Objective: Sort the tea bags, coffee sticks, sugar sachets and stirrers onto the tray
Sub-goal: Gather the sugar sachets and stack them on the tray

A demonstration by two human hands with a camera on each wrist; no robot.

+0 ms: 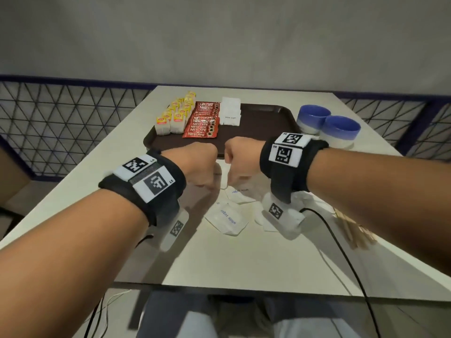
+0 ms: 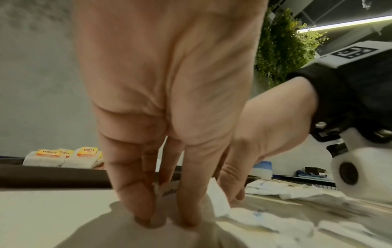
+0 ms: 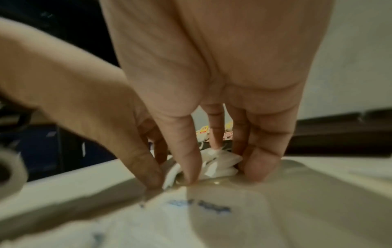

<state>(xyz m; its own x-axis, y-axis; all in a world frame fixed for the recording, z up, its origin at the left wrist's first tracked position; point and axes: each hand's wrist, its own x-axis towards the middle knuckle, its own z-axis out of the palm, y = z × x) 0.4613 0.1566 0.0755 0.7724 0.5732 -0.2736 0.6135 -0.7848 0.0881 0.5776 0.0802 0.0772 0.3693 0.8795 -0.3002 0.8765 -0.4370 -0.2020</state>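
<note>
Just in front of the brown tray (image 1: 258, 123), my left hand (image 1: 197, 167) and right hand (image 1: 241, 159) meet knuckle to knuckle, fingers pointing down at the table. Between them stands a small stack of white sugar sachets (image 3: 220, 161). The right hand (image 3: 220, 174) pinches it between thumb and fingers, and the left hand (image 2: 163, 218) grips the same stack (image 2: 167, 189). On the tray lie yellow tea bags (image 1: 175, 113), red coffee sticks (image 1: 203, 120) and a sugar sachet pile (image 1: 229, 111). More loose sachets (image 1: 227, 218) lie on the table under my wrists. Wooden stirrers (image 1: 353, 228) lie at the right.
Two blue-and-white bowls (image 1: 314, 117) (image 1: 341, 130) stand right of the tray. The tray's right half is bare. A black cable (image 1: 341, 252) runs across the table's near right. A wire fence (image 1: 61, 123) lines the table's far side.
</note>
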